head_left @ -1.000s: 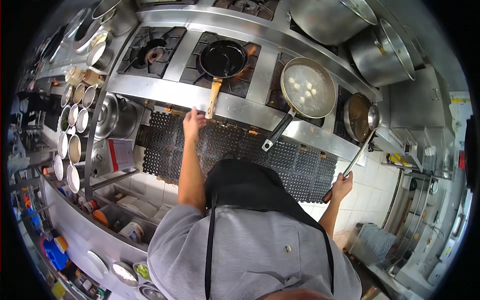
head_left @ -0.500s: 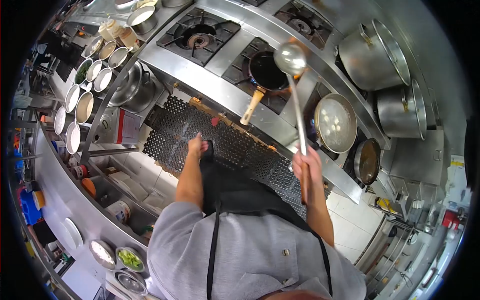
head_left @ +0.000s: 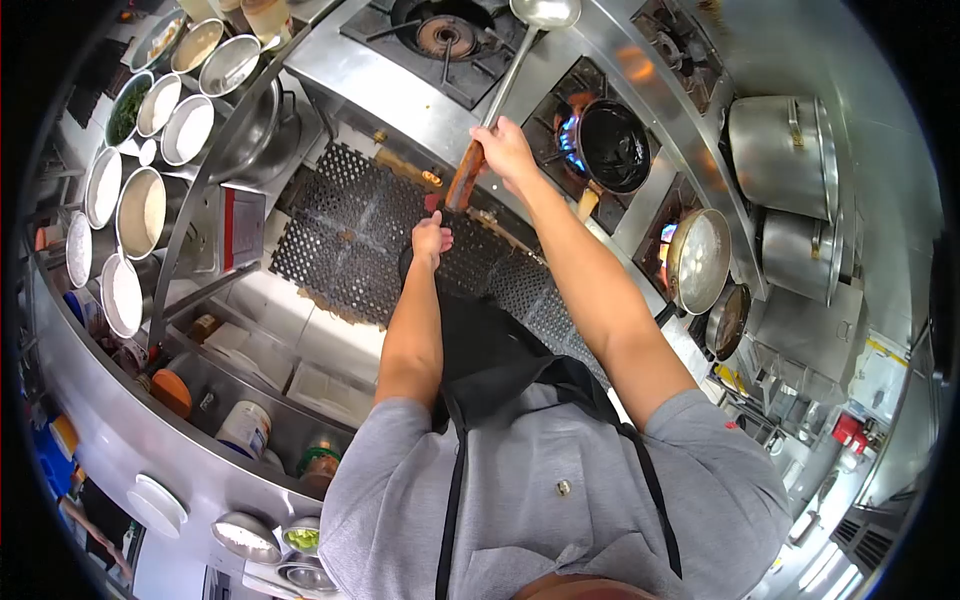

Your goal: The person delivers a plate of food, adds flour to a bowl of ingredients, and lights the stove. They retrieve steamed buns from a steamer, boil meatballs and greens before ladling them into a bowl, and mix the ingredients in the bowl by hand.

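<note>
- Firmly, my right hand (head_left: 505, 155) wraps the brown wooden grip of a long steel ladle (head_left: 514, 75), fingers closed around it.
- That grip sits out past the front edge of the stainless-steel stove (head_left: 375, 85), above the black perforated rubber mat (head_left: 345, 235); the shaft crosses the edge, and the round bowl is over the stovetop, right of the bare black burner (head_left: 447, 38).
- My left hand (head_left: 430, 240) is just beside the grip's lower end, thumb up and fingers partly curled; I cannot tell whether they press into my palm or touch the wood.
- Beyond my right forearm, a round black frying pan (head_left: 614, 146) with a pale wooden handle sits over blue and orange flame, its handle pointing toward the stove's front edge.
- Farther right along that edge, a wide silvery pan (head_left: 700, 262) holds cloudy liquid, with flame beside it.
</note>
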Tool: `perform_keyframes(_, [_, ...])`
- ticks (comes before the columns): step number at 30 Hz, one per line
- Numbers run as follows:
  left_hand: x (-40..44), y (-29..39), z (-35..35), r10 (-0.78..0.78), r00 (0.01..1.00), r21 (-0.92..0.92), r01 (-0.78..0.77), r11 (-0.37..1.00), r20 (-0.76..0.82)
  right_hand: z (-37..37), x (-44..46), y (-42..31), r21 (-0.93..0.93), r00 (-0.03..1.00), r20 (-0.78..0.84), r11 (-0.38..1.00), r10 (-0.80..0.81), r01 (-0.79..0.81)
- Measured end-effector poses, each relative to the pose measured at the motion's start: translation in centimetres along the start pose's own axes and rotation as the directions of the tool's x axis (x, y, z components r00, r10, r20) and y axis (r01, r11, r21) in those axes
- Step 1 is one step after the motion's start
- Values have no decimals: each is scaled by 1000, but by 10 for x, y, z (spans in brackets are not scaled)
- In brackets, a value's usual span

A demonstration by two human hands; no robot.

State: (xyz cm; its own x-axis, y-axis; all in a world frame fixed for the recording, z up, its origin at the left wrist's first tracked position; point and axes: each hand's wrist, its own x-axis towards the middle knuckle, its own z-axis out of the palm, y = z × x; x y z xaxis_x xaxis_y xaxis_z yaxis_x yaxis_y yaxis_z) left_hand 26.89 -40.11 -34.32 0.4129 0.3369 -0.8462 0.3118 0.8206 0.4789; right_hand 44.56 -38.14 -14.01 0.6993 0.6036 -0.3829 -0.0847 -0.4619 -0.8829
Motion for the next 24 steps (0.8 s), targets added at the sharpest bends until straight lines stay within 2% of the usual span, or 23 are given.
perform_keyframes(1, [1,3,0,-16,1000,-1,16,1000,2,6,5,0,-121,1000,-30,993,6,-10])
perform_keyframes(2, [1,6,1,-6,1000,-51,6,999,-7,11,6,1,-127,999,-32,992,21,-24])
perform_keyframes(4, [13,5,1,13,1000,-148,-9,989,21,21,5,4,-259,997,-41,964,58,-67])
perform_keyframes(5, [20,6,3,0,1000,-148,3,989,23,24,4,5,-263,997,-44,962,69,-78])
perform_keyframes(7, [28,15,12,39,998,-306,-24,952,42,24,5,9,-193,999,-28,980,39,-43])
perform_keyframes(9, [30,21,18,35,999,-330,-26,944,22,21,1,17,-224,994,1,969,106,-103])
perform_keyframes(13, [38,18,30,79,997,-377,-67,924,18,11,-37,50,-498,972,7,842,-237,209])
perform_keyframes(15, [56,-4,42,63,995,-312,-37,949,76,3,-86,46,-531,928,97,769,-361,355])
perform_keyframes(16, [70,-21,44,24,989,-112,-7,994,148,2,-113,40,-519,927,139,771,-349,368])
perform_keyframes(17, [76,-38,58,48,981,-214,-7,977,188,-1,-134,38,-447,930,191,815,-316,368])
perform_keyframes(18, [64,-33,67,-81,980,-196,116,974,181,-3,-153,37,-434,919,237,812,-314,389])
perform_keyframes(19, [47,-24,73,-208,963,-177,238,955,172,-7,-172,57,-471,938,264,819,-225,329])
perform_keyframes(20, [38,-21,77,-254,932,-275,323,906,258,-11,-188,61,-462,953,286,856,-104,232])
perform_keyframes(21, [37,-25,79,-255,931,-276,326,904,263,-17,-200,70,-491,947,307,836,-96,244])
perform_keyframes(24, [41,-39,81,-113,953,-459,238,856,282,-25,-219,88,-518,946,323,835,-10,186])
